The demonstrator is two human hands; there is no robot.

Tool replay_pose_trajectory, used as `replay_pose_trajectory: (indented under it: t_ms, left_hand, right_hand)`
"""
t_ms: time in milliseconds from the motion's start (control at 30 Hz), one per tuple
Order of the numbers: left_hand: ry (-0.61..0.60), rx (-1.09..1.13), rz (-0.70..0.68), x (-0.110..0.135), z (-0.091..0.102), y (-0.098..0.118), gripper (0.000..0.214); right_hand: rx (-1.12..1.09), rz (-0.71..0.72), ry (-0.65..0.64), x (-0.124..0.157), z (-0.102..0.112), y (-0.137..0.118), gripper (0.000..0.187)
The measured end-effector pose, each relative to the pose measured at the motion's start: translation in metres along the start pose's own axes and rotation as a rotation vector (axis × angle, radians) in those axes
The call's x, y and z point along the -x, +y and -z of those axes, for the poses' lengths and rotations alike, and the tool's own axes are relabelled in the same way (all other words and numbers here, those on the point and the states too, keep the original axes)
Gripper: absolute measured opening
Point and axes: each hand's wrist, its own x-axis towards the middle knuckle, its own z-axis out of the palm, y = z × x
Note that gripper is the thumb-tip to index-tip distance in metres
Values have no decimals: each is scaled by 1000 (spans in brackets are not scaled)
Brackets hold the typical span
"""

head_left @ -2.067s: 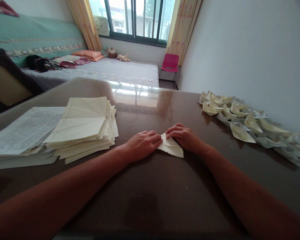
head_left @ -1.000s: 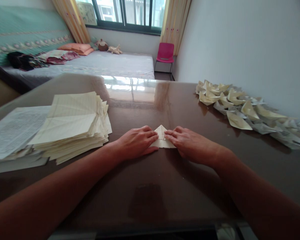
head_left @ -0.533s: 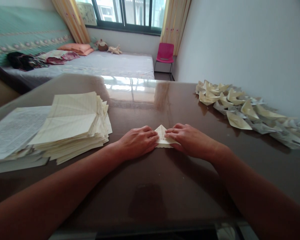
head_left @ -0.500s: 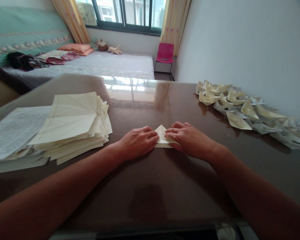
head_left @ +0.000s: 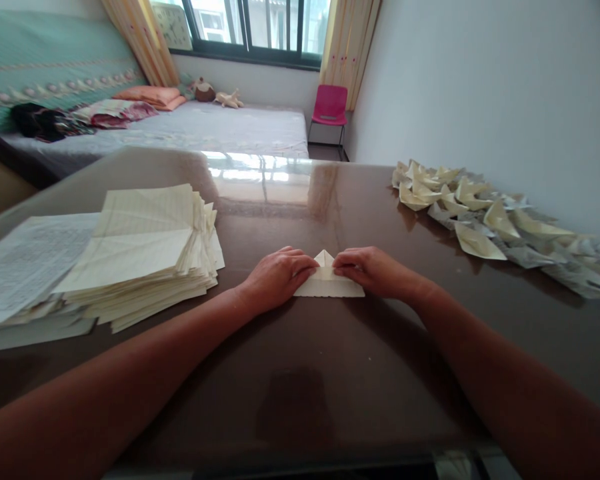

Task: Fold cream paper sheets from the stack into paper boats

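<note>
A glossy brown table (head_left: pixel 290 373) fills the lower view, mirroring the window (head_left: pixel 275 30) on its far part; a pale wall (head_left: pixel 485 87) rises to the right. Behind the table are a bed (head_left: pixel 250 127) with a light sheet, yellow curtains (head_left: pixel 353 40) and a pink chair (head_left: pixel 331 105). On the table, folded paper boats (head_left: pixel 480 241) crowd the right side, and a stack of cream lined paper (head_left: pixel 140 233) overlaps printed sheets (head_left: pixel 35 260) on the left. The left hand (head_left: pixel 277 277) and right hand (head_left: pixel 375 270) each pinch, thumb against fingers, one side of a folded paper (head_left: pixel 329 288) lying at mid-table, its point facing away. The printing on the sheets is too small to read, as are the numerals on the clock (head_left: pixel 173 27). The frame crops the printed sheets and the boats; fingers hide the folded paper's sloping sides.
</note>
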Motion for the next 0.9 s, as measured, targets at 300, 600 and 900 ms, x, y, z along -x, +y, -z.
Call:
replay_pose_trajectory:
  t_ms: [300,600,900]
  left_hand:
    - [16,-164,60,1,-4,5,30]
    - [71,-417,-200,7,-2,16,30]
    - [-149,-399,-189,8,-3,27,32]
  right_hand:
    - [52,-129,61,-6,-11,14,15]
    - [161,-127,36,-7,-9,9,13]
    - [109,-117,37,-6,-7,8,9]
